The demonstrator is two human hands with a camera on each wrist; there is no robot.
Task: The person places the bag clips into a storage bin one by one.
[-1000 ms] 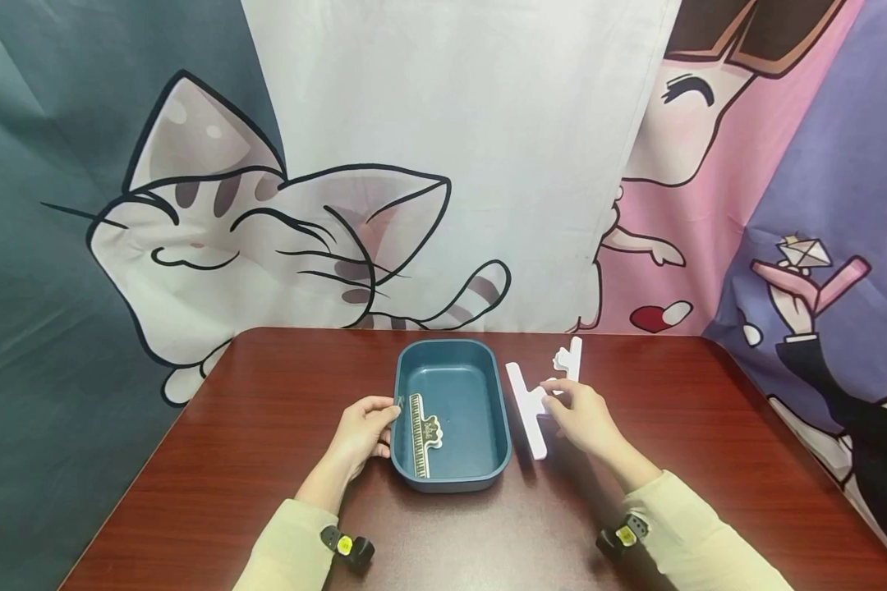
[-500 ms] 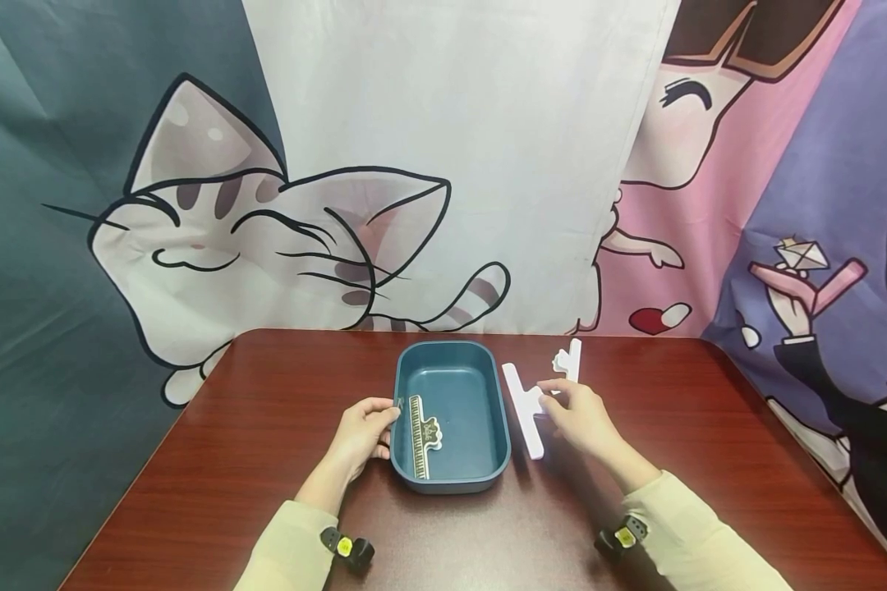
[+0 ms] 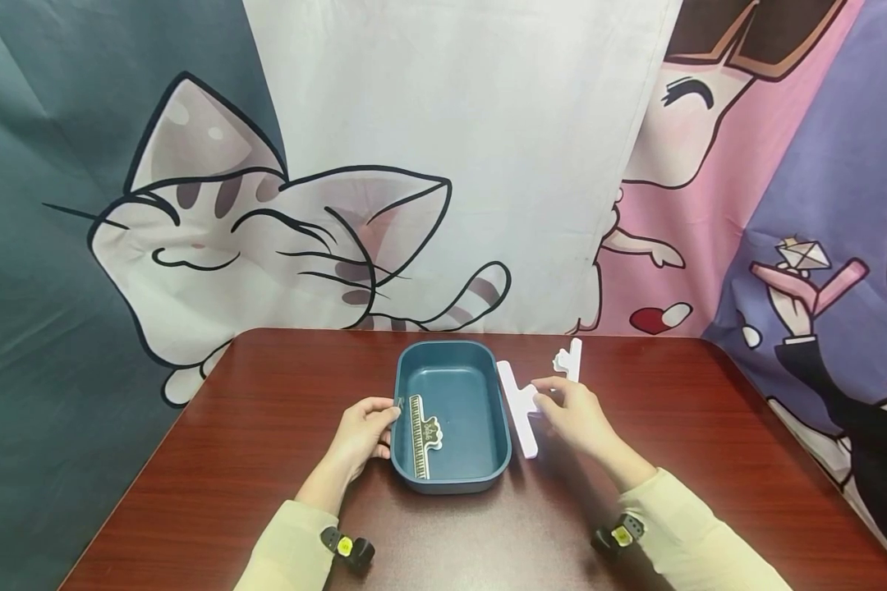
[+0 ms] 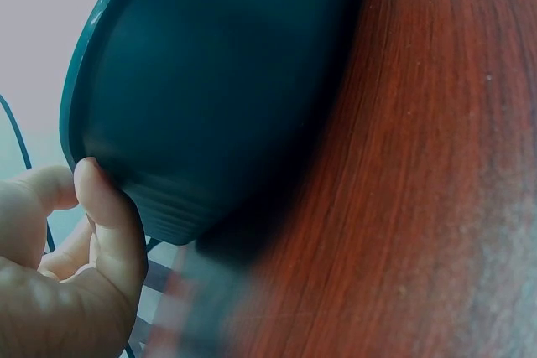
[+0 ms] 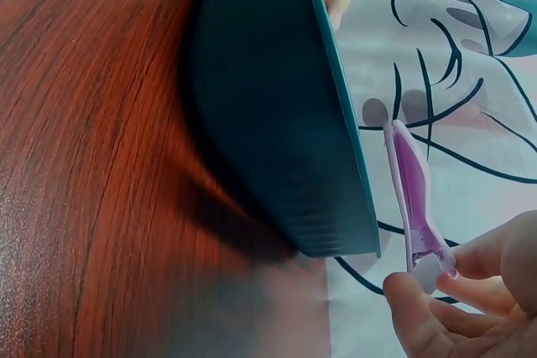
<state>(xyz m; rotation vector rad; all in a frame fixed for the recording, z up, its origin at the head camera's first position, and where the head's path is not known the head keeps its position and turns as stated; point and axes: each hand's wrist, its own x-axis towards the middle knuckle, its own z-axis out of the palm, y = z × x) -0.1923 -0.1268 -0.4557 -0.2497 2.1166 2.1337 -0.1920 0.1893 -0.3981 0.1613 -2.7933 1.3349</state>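
A dark teal plastic tray (image 3: 461,427) stands on the table in the head view. My left hand (image 3: 360,428) pinches its left rim; in the left wrist view, thumb and finger meet at the rim. Inside, along the left wall, lies a clip with a piano-key pattern (image 3: 420,443). My right hand (image 3: 575,414) pinches the small tab of a long pinkish-white clip (image 3: 519,414). That clip is raised beside the tray's right rim, its long bar running roughly along it. In the right wrist view the clip (image 5: 409,190) shows edge-on, above rim height, with the thumb and fingers on its handle.
A second white clip (image 3: 573,361) lies behind my right hand near the back of the brown wooden table (image 3: 281,377), partly hidden by the fingers. A cloth with cartoon figures (image 3: 451,123) hangs right behind the table's far edge.
My right hand has moved slightly left, bringing the pinkish-white clip closer to the tray's right rim. My left hand, the tray and the other clips have stayed put.
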